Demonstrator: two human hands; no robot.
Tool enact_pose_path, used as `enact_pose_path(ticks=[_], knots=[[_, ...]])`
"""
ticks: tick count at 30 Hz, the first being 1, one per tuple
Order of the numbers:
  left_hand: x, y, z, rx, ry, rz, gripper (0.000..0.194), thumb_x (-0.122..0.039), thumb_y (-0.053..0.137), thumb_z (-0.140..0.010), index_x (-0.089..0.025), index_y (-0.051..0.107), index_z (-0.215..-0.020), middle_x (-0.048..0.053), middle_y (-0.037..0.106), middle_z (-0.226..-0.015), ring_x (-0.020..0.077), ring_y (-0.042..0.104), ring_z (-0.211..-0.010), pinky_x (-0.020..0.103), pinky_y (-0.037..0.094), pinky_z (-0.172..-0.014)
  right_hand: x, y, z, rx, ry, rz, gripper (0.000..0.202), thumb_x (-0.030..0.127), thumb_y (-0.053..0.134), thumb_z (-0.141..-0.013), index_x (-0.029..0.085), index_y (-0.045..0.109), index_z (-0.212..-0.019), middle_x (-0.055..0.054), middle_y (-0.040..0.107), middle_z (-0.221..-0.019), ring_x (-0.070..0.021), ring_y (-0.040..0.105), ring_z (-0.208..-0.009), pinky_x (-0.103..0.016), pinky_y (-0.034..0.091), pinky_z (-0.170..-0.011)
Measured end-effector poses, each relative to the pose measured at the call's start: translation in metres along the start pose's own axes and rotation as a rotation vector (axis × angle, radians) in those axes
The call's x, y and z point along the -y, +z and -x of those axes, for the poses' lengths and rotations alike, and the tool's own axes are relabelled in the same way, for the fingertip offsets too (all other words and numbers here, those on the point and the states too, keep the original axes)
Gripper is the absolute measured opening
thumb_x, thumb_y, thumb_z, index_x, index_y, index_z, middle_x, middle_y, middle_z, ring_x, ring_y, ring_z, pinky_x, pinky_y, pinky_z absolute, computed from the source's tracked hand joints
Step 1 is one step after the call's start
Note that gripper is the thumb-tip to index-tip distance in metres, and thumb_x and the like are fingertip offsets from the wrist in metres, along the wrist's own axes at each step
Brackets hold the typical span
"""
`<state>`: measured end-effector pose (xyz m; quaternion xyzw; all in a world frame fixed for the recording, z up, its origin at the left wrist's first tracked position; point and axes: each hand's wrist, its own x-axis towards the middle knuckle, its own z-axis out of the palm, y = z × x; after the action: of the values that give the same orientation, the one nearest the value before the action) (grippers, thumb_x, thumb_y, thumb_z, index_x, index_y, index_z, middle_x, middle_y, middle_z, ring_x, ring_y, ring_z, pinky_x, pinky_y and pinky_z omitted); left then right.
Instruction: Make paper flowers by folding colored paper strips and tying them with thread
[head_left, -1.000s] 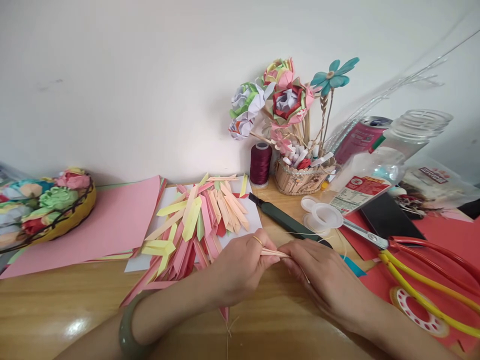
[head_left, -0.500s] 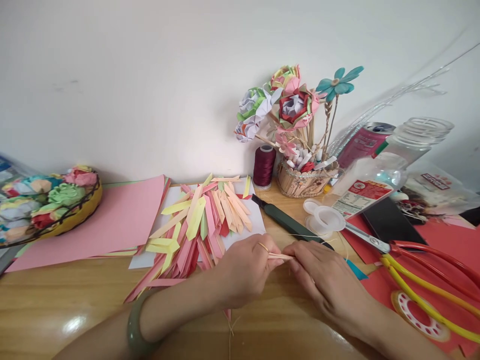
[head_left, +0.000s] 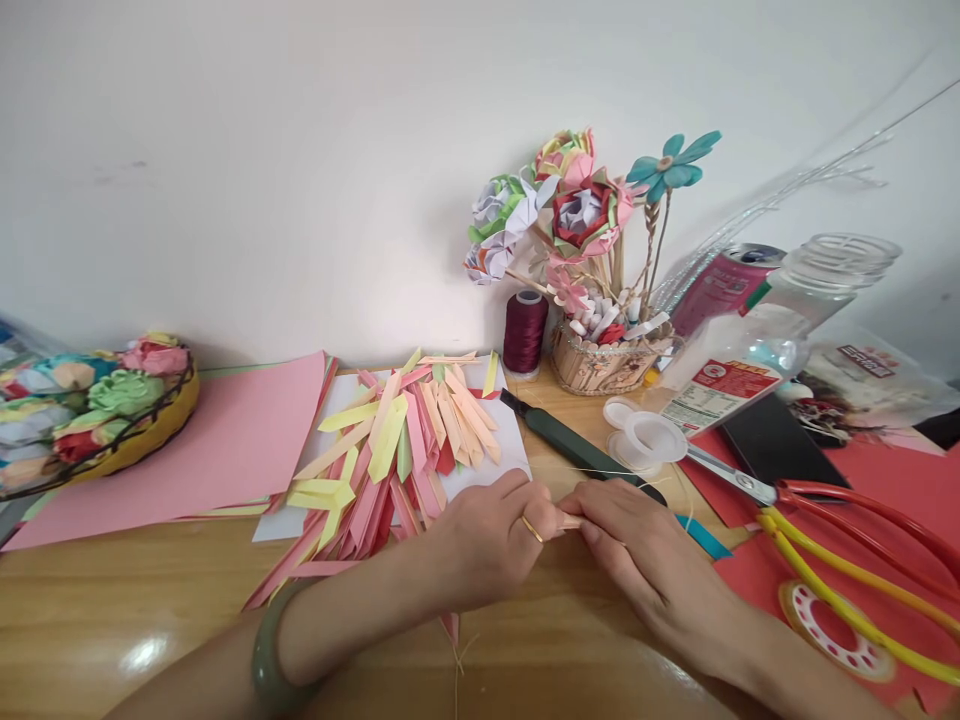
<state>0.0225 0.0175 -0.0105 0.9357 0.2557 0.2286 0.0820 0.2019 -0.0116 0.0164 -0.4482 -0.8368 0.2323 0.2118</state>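
Observation:
A small peach paper strip (head_left: 571, 521) spans the gap between my two hands. My left hand (head_left: 499, 535), with a gold ring and a green bangle on its arm, is closed on the strip's left end. The fingers of my right hand (head_left: 649, 550) pinch its right end. A thin thread (head_left: 600, 471) runs just above my right hand. Behind my left arm, folded strips (head_left: 390, 440) in pink, yellow and peach lie heaped on white paper (head_left: 514, 435). A dark green cutter (head_left: 566, 440) lies behind my right hand.
Scissors (head_left: 750, 487) with red and yellow handles lie at right on red paper (head_left: 930, 490). Behind stand a maroon thread spool (head_left: 525, 335), a wooden pot (head_left: 607, 370) of paper flowers and a plastic bottle (head_left: 731, 370). Pink sheets (head_left: 225, 440) and a flower basket (head_left: 161, 415) are at left.
My left hand has turned slightly and moved closer to my right hand, so less of the strip shows between them. The view has shifted slightly.

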Motion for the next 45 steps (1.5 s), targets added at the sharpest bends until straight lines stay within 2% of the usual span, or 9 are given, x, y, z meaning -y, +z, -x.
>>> enact_pose_path(ticks=[4, 7, 9, 19, 25, 28, 32, 37, 45], knots=[[-0.003, -0.004, -0.002, -0.027, -0.107, 0.131, 0.021, -0.019, 0.031, -0.087, -0.014, 0.051, -0.084, 0.005, 0.057, -0.074, 0.0142, 0.049, -0.068, 0.026, 0.04, -0.058, -0.005, 0.003, 0.0, -0.06, -0.04, 0.045, 0.021, 0.021, 0.028, -0.088, 0.02, 0.049, -0.085, -0.004, 0.058, -0.078, -0.0176, 0.053, -0.071, -0.035, 0.043, -0.066], [-0.005, -0.011, -0.005, -0.106, -0.412, 0.346, 0.015, -0.026, 0.038, -0.085, -0.016, 0.049, -0.084, 0.005, 0.057, -0.076, 0.0136, 0.051, -0.069, 0.027, 0.041, -0.062, -0.015, 0.007, 0.002, -0.229, 0.011, 0.108, 0.029, 0.032, 0.047, -0.082, 0.019, 0.042, -0.107, -0.01, 0.055, -0.1, -0.022, 0.054, -0.09, -0.036, 0.046, -0.073], [-0.006, -0.016, -0.008, -0.13, -0.56, 0.502, 0.012, -0.028, 0.044, -0.082, -0.016, 0.047, -0.083, 0.003, 0.056, -0.074, 0.0126, 0.051, -0.067, 0.026, 0.041, -0.061, -0.022, 0.009, 0.002, -0.298, 0.057, 0.136, 0.033, 0.028, 0.05, -0.081, 0.021, 0.039, -0.112, -0.01, 0.055, -0.104, -0.0214, 0.055, -0.093, -0.034, 0.047, -0.073], [0.002, -0.019, -0.016, 0.105, -0.747, 1.177, 0.024, -0.03, 0.063, -0.068, -0.015, 0.051, -0.082, 0.0, 0.059, -0.071, 0.0105, 0.053, -0.066, 0.022, 0.038, -0.061, -0.026, 0.004, -0.002, -0.31, 0.056, 0.223, 0.041, 0.015, 0.044, -0.081, 0.023, 0.039, -0.12, -0.009, 0.056, -0.102, -0.0202, 0.06, -0.086, -0.031, 0.051, -0.066], [0.001, -0.017, -0.016, 0.26, -0.805, 1.236, 0.026, -0.022, 0.062, -0.067, -0.014, 0.057, -0.092, 0.001, 0.063, -0.07, 0.0101, 0.056, -0.062, 0.022, 0.04, -0.06, -0.024, 0.008, -0.001, -0.352, 0.063, 0.226, 0.052, 0.014, 0.041, -0.081, 0.023, 0.028, -0.13, -0.011, 0.052, -0.111, -0.0213, 0.057, -0.091, -0.034, 0.052, -0.067], [0.002, -0.015, -0.017, 0.194, -0.845, 1.239, 0.026, -0.02, 0.06, -0.068, -0.014, 0.057, -0.093, 0.0, 0.062, -0.069, 0.0099, 0.056, -0.062, 0.023, 0.041, -0.06, -0.019, 0.005, 0.0, -0.434, -0.012, 0.208, 0.051, 0.013, 0.042, -0.078, 0.021, 0.03, -0.127, -0.012, 0.045, -0.121, -0.0242, 0.047, -0.11, -0.041, 0.047, -0.082], [0.002, -0.015, -0.019, 0.071, -0.851, 1.18, 0.021, -0.015, 0.06, -0.065, -0.013, 0.056, -0.085, 0.004, 0.062, -0.08, 0.0128, 0.057, -0.076, 0.026, 0.043, -0.07, -0.013, 0.001, 0.0, -0.274, -0.172, 0.272, 0.055, 0.026, 0.05, -0.079, 0.016, 0.028, -0.129, -0.015, 0.042, -0.128, -0.0258, 0.036, -0.12, -0.045, 0.04, -0.092], [0.003, -0.018, -0.02, 0.045, -0.784, 1.153, 0.018, -0.012, 0.058, -0.066, -0.012, 0.055, -0.083, 0.005, 0.06, -0.085, 0.0134, 0.056, -0.079, 0.028, 0.043, -0.074, -0.015, 0.003, -0.003, -0.171, -0.198, 0.383, 0.073, 0.041, 0.055, -0.075, 0.013, 0.022, -0.134, -0.014, 0.03, -0.139, -0.0279, 0.02, -0.129, -0.049, 0.034, -0.097], [0.005, -0.017, -0.02, 0.037, -0.823, 1.102, 0.017, -0.014, 0.057, -0.066, -0.013, 0.053, -0.082, 0.004, 0.059, -0.085, 0.0126, 0.055, -0.077, 0.027, 0.042, -0.073, -0.014, 0.0, -0.005, -0.196, -0.192, 0.416, 0.061, 0.035, 0.055, -0.074, 0.013, 0.035, -0.127, -0.015, 0.04, -0.13, -0.0288, 0.029, -0.123, -0.049, 0.036, -0.095]])
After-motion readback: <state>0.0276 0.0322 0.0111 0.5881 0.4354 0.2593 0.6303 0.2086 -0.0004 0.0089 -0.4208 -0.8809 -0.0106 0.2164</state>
